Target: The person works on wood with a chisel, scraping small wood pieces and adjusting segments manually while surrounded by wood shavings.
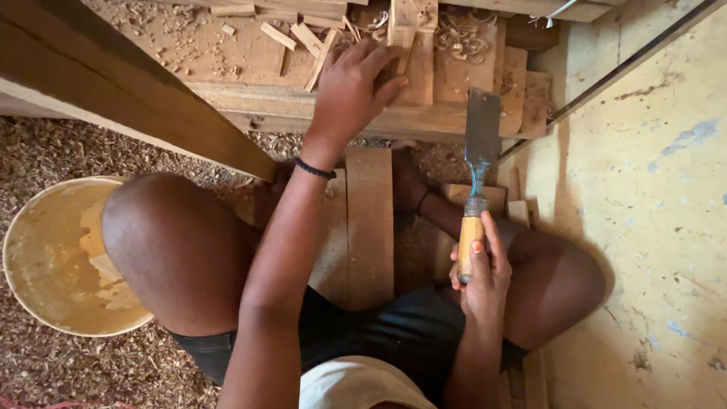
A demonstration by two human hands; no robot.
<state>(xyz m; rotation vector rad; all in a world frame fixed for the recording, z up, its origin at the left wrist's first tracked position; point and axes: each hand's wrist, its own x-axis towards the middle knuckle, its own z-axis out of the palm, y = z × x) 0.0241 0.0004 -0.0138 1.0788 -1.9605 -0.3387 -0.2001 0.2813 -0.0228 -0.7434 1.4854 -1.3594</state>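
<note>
One chisel (pixel 477 178) — long axis upright, blade away; right hand (pixel 478 273) gripping handle.

Chisel (pixel 477 189): grey steel blade, bluish neck, orange-tan wooden handle. Left of chisel: black wristband (pixel 314 169), pale tan planks (pixel 369 223), yellowish bucket (pixel 53 257). Right of chisel: yellow wall (pixel 651 227), possibly blue-flecked. Shorts (pixel 394 333) dark.

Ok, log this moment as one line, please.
left hand: pressing on wood block | right hand: gripping chisel, blade up, off the wood | beside: yellow bucket
</note>
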